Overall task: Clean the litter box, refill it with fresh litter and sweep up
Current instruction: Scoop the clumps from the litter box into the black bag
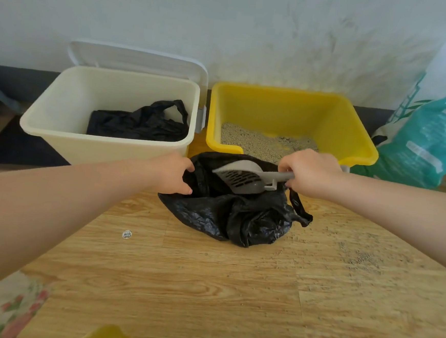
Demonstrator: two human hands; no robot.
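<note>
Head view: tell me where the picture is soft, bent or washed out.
Head view: wide-angle bend curves the wall base and splays both forearms; the teal litter bag at the right edge and the wood floor in the foreground look smeared; the grey litter scoop and black plastic bag in the middle are sharpest; light is soft and even, with no hard shadows or strong glare.

Two bins — one cream [106, 143], one yellow [296, 105] — two black bags [140, 122] [234, 215], one grey scoop [242, 178], one teal sack [432, 142].

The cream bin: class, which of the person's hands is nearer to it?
Left. The left hand grips the black bag just beside the cream bin; the right hand holds the scoop before the yellow box.
</note>
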